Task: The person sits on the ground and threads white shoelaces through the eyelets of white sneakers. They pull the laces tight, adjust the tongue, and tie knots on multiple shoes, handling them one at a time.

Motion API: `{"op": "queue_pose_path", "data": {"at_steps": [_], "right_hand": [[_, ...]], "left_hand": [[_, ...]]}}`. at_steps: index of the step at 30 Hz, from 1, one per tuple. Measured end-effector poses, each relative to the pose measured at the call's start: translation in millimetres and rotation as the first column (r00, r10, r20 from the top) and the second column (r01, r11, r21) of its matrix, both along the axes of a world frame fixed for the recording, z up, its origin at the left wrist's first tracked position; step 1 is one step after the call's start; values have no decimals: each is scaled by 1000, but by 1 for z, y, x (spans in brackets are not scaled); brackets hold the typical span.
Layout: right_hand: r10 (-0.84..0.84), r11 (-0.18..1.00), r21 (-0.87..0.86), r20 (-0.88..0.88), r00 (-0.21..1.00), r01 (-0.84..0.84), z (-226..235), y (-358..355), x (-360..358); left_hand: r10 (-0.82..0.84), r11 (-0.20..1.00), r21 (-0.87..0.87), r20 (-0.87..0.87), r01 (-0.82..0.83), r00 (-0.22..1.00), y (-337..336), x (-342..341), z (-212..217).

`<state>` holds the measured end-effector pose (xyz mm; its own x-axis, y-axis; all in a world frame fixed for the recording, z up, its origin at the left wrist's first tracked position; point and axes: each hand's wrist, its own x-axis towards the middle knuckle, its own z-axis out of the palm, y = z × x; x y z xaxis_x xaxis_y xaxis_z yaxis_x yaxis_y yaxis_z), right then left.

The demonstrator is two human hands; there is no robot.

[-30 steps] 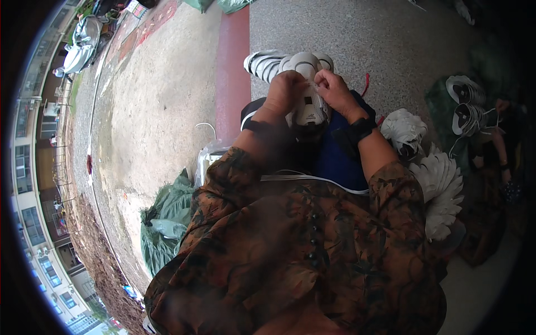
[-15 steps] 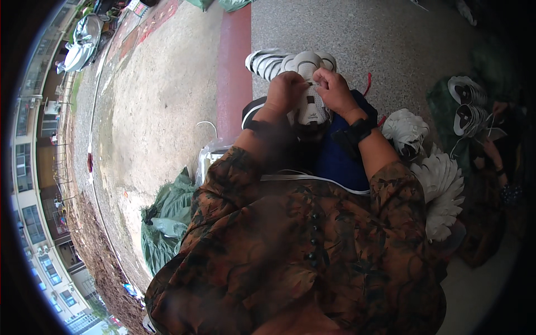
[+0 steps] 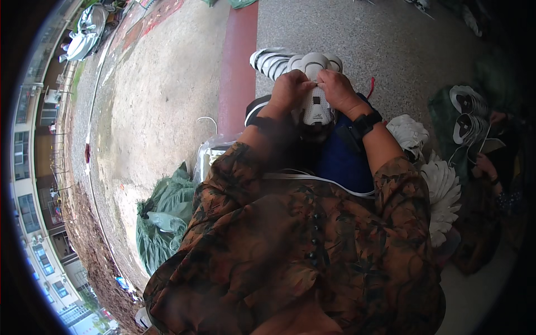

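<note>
A white mesh shoe upper [image 3: 319, 114] with a small dark square on it lies over my lap, in front of me. My left hand [image 3: 291, 90] is closed, its thumb and fingers pinching the upper's far part. From the other side my right hand [image 3: 338, 91] pinches the same spot, and the fingertips of both hands meet there. Whether a small piece sits between them is hidden. Just beyond my fingers rest more pale rounded shoe uppers [image 3: 315, 60], with a fanned row of white uppers [image 3: 271, 62] to their left.
Blue cloth [image 3: 346, 159] covers my right leg. To my right are bundles of white shoe parts [image 3: 442, 192]. Farther right, a person's hand [image 3: 486, 166] is near stacked uppers [image 3: 466, 114]. A green sack [image 3: 167, 218] and a clear plastic bag [image 3: 209, 151] lie left.
My hands have come closer together, the right one moving inward until the fingertips meet over the upper. The whole view has shifted slightly.
</note>
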<state>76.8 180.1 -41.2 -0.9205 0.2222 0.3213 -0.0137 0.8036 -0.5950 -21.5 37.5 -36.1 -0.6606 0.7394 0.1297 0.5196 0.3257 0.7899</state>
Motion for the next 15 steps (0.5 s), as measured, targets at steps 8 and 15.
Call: {"op": "queue_pose_path", "data": {"at_steps": [8,15], "right_hand": [[-75,997,-12,74,994,76,2,-7,0],[-39,986,-158,79,996,51,8,18,10]], "left_hand": [[-6,999,-44,89,10,996,2,-5,0],[-122,992,-14,232,129,965,-12,-14,8]]}}
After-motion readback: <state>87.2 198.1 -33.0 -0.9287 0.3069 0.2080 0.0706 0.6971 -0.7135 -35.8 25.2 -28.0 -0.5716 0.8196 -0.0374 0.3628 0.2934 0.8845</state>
